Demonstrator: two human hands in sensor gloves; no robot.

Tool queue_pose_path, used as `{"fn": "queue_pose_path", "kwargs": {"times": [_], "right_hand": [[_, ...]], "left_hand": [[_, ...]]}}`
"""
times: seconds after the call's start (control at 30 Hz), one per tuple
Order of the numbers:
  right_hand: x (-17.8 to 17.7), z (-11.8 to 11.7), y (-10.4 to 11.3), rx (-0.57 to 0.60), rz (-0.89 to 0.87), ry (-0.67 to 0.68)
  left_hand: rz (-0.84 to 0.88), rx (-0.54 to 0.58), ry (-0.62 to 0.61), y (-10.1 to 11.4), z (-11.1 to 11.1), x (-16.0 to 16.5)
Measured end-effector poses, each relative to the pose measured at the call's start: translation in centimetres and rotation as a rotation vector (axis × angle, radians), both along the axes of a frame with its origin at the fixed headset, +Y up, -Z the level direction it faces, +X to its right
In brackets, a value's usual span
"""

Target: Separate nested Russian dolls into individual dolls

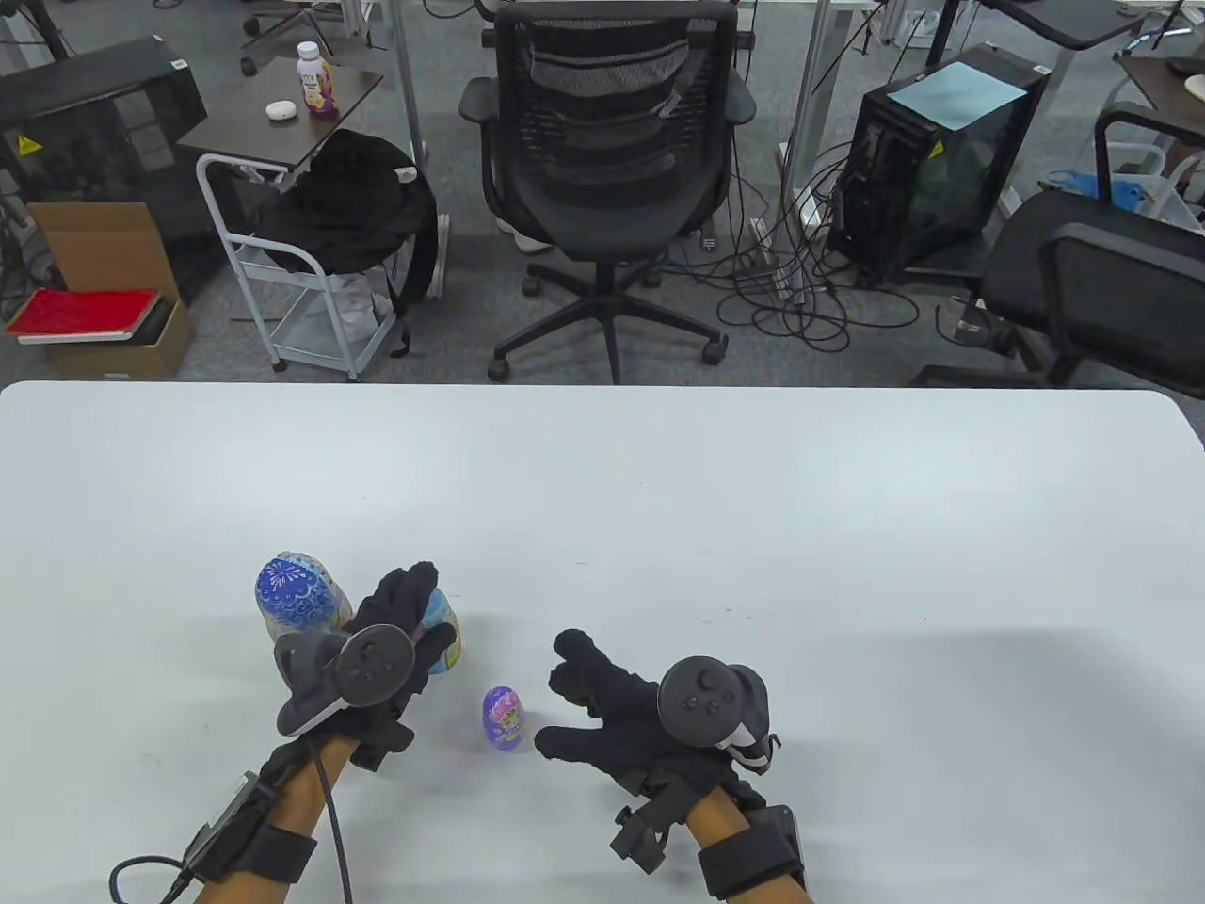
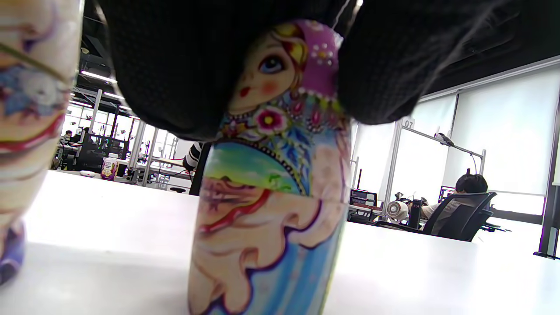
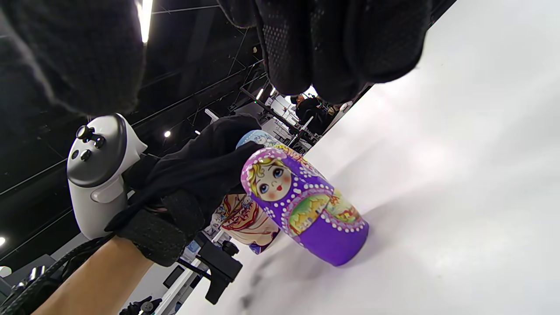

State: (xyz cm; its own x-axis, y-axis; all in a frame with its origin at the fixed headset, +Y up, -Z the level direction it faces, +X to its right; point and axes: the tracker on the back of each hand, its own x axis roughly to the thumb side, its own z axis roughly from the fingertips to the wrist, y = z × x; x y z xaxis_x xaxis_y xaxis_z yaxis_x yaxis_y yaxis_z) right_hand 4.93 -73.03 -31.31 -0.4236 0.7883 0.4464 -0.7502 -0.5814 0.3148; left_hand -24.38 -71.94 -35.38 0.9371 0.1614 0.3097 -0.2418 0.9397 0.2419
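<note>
Standing upright at the lower left of the table view, a mid-sized matryoshka doll rests on the white tabletop, the left hand gripping its head from above with the fingers wrapped round it. Just beside it, further left, stands the largest doll with a blue patterned head. A small purple doll stands between the hands, apart from both. The right hand hovers near it at lower centre, fingers spread and holding nothing.
</note>
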Motion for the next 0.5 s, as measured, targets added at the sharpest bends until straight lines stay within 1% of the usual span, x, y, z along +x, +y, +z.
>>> {"fn": "queue_pose_path", "kwargs": {"times": [0.1, 0.23, 0.3, 0.33, 0.4, 0.47, 0.5], "right_hand": [[0.0, 0.0, 0.0, 0.003, 0.007, 0.002], [0.0, 0.0, 0.0, 0.004, 0.009, -0.003], [-0.1, 0.0, -0.1, 0.005, 0.019, -0.006], [-0.1, 0.0, -0.1, 0.005, 0.024, -0.006], [-0.2, 0.0, -0.2, 0.003, 0.028, -0.006], [-0.2, 0.0, -0.1, 0.007, 0.031, -0.01], [-0.1, 0.0, -0.1, 0.009, 0.032, -0.012]], "left_hand": [[0.01, -0.002, -0.008, 0.6, 0.4, -0.2], [0.062, 0.127, -0.064, 3.0, 2.4, -0.1], [0.065, 0.175, -0.134, 3.9, 3.9, 0.7], [0.06, 0.169, -0.193, 4.0, 4.6, 1.4], [0.029, 0.08, -0.285, 3.3, 5.4, 2.8], [-0.012, -0.02, -0.336, 2.1, 5.5, 4.1], [-0.029, -0.051, -0.355, 1.6, 5.5, 4.6]]}}
